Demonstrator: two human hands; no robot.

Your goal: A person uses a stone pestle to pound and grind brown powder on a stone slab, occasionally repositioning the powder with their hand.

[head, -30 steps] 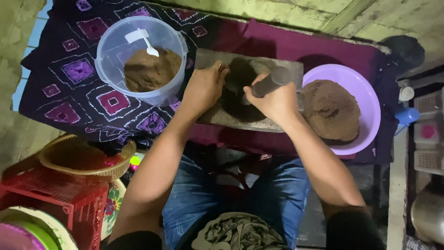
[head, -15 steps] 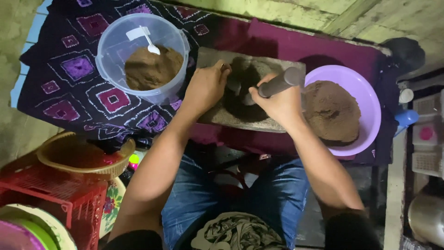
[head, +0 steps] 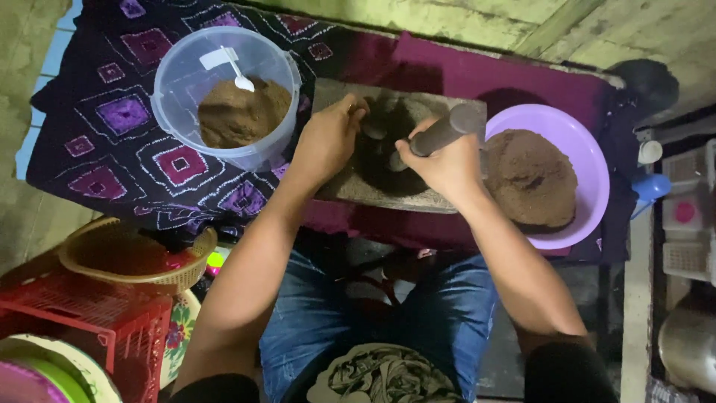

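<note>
A flat grey grinding stone [head: 350,186] lies on a patterned cloth in front of me, with a dark brown paste [head: 388,160] on it. My right hand [head: 444,168] grips a grey cylindrical stone roller [head: 447,128], tilted so its far end points up and right. My left hand [head: 328,142] rests on the slab beside the paste, its fingertips touching the dark mass; I cannot see anything held in it. A clear plastic tub [head: 227,93] of brown powder with a white scoop [head: 235,67] stands to the left. A purple bowl [head: 578,145] heaped with brown powder sits to the right.
The dark cloth with purple and pink squares [head: 127,142] covers the low surface. A woven basket [head: 134,257] and a red plastic crate [head: 89,321] stand at lower left. Metal and plastic wares crowd the right edge [head: 686,231]. My knees in blue jeans [head: 447,321] are below.
The roller has swung up and to the right in my right hand. My left hand has stayed by the paste, shifting slightly to the left.
</note>
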